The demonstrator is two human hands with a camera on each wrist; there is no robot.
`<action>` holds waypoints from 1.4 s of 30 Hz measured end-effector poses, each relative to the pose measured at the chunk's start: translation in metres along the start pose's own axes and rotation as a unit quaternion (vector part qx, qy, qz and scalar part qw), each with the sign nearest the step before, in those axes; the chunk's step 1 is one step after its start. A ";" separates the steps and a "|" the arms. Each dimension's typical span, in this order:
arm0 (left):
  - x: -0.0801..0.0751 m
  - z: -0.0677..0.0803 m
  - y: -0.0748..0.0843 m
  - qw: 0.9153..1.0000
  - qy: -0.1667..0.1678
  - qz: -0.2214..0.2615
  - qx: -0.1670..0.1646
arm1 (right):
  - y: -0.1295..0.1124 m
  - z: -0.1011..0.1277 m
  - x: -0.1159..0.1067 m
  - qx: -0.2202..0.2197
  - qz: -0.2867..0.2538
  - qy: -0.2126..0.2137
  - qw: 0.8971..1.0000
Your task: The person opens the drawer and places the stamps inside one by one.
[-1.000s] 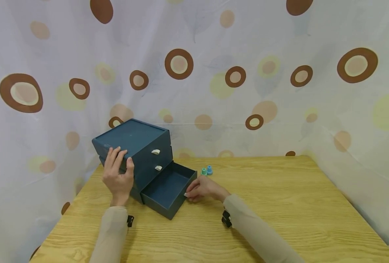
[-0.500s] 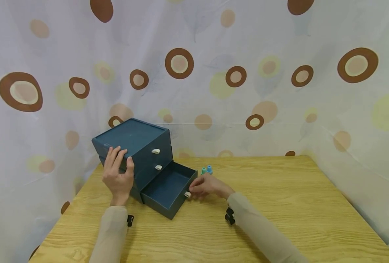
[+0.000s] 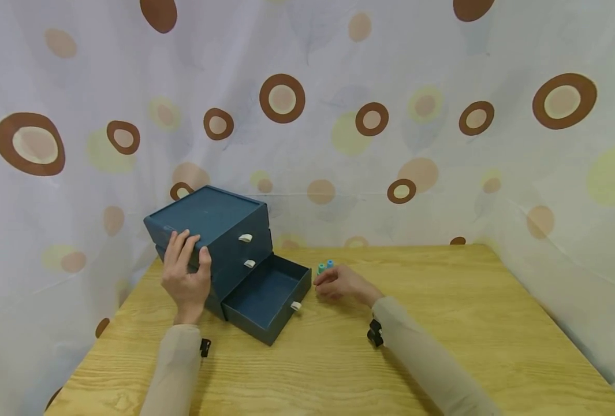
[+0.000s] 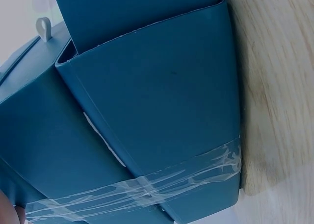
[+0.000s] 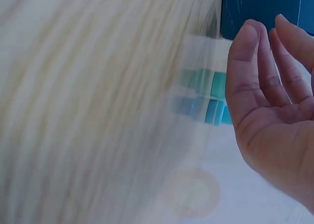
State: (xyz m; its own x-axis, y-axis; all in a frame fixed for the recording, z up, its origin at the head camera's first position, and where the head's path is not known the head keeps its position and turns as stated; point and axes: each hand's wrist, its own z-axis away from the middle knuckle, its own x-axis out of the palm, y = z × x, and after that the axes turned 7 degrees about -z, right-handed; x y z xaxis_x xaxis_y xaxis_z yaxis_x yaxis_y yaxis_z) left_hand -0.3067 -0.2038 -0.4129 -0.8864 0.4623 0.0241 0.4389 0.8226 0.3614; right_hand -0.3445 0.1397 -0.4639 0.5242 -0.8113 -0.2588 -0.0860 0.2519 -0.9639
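Note:
A blue cabinet of stacked drawers [image 3: 208,215] stands at the left of the table, its bottom drawer [image 3: 265,333] pulled out. Nothing shows inside that drawer. My left hand [image 3: 186,286] rests on the cabinet's near top edge, fingers extended over the top. Just right of the drawer, my right hand [image 3: 347,285] hovers with loosely bent fingers and nothing in its grasp. Close behind it are a small green tapered piece [image 3: 321,267] and a blue one [image 3: 330,263], their lower parts hidden by the hand in the head view.
White pull tabs [image 3: 296,305] mark the drawer fronts. Clear tape [image 4: 142,192] runs across the cabinet's side in the left wrist view. Behind the wooden table [image 3: 442,323] hangs a patterned curtain [image 3: 328,58].
My right hand has let go of the bottom drawer's tab and moved right and back, close to the green and blue pieces. The left hand and the cabinet have stayed put.

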 end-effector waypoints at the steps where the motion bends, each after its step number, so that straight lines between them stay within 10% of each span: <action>1: 0.000 0.000 0.000 1.000 0.001 0.000 0.000 | 0.000 0.000 -0.002 -0.002 0.002 0.002 1.000; 31: -0.001 -0.002 0.000 1.000 0.001 0.001 0.010 | 0.016 -0.019 -0.032 0.027 -0.009 0.156 0.987; 42: -0.001 -0.002 0.000 1.000 0.001 0.007 0.010 | 0.015 -0.024 -0.033 0.022 0.008 0.115 0.993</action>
State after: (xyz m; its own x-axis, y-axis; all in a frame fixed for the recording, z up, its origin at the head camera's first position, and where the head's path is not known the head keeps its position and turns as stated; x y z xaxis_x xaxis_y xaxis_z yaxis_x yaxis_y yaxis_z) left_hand -0.3064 -0.2054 -0.4108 -0.8802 0.4737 0.0303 0.4544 0.8226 0.3418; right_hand -0.3832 0.1578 -0.4714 0.3144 -0.9051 -0.2864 -0.0537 0.2842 -0.9573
